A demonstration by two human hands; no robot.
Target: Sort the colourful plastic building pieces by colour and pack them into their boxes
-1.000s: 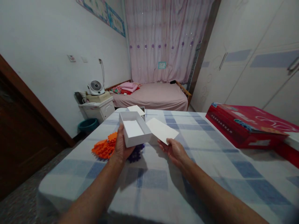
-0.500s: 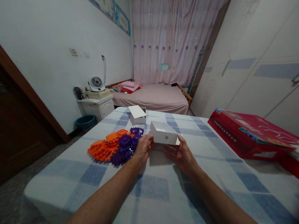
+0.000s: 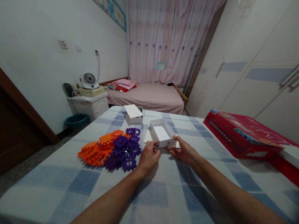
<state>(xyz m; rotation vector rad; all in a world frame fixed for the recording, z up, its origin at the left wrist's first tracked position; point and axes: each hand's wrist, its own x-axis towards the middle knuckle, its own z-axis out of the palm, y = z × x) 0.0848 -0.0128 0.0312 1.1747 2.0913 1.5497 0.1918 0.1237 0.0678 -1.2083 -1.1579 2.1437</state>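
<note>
A shallow white box (image 3: pixel 166 143), its hollow side facing up, sits in front of me over a flat white card (image 3: pixel 147 137). At the box's front left corner, the curled fingers of my left hand (image 3: pixel 149 156) close on its edge; part of that grip is hidden. My right hand (image 3: pixel 183 150) pinches the front right corner, thumb near the rim and fingers lower down. To the left lie heaped orange gear-edged plastic pieces (image 3: pixel 95 153) and purple gear-edged pieces (image 3: pixel 122 151). The purple ones are closest to my left hand.
Behind the heap stands another white box (image 3: pixel 136 120) with a white panel (image 3: pixel 133 110) resting slanted on it. A large red box (image 3: pixel 243 133) occupies the table's right side. A checked cloth (image 3: pixel 151 193) covers the table. Beyond it is a bed (image 3: pixel 149 95).
The white box has tipped down from a raised tilt, so its inside now shows. My left hand has moved lower and curled more. The view has shifted slightly.
</note>
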